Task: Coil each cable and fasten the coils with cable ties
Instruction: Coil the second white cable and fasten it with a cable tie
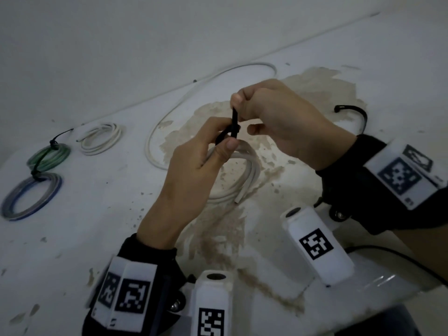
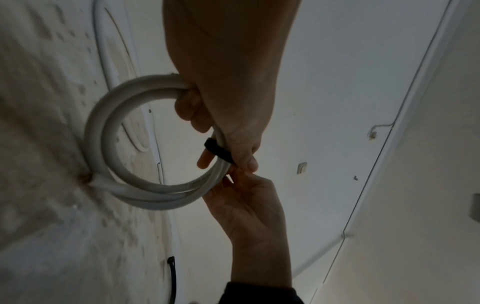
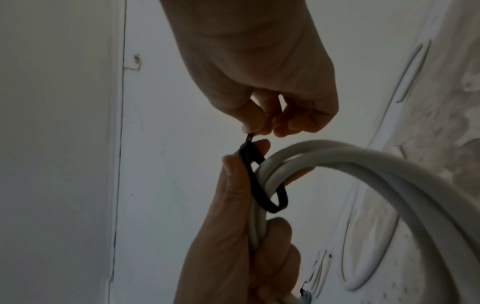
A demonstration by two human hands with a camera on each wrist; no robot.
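— Now, left hand (image 1: 194, 163)?
— Gripped white coil (image 1: 244, 175) above tabletop (image 1: 72, 238) centre.
— Right hand (image 1: 278, 120)?
— Pinched black cable tie (image 1: 234, 124) looped round coil, at twelve o'clock.

The white cable coil (image 2: 109, 131) looks like smooth plastic with a soft matt sheen. The black tie (image 3: 255, 181) around it is thin plastic, slightly glossy. The table (image 1: 101, 229) is painted white but chipped and rough, with patches worn to a beige underlayer (pretty scuffed). The green coil (image 1: 49, 155) and blue coil (image 1: 29, 195) look like shinier, see-through plastic.
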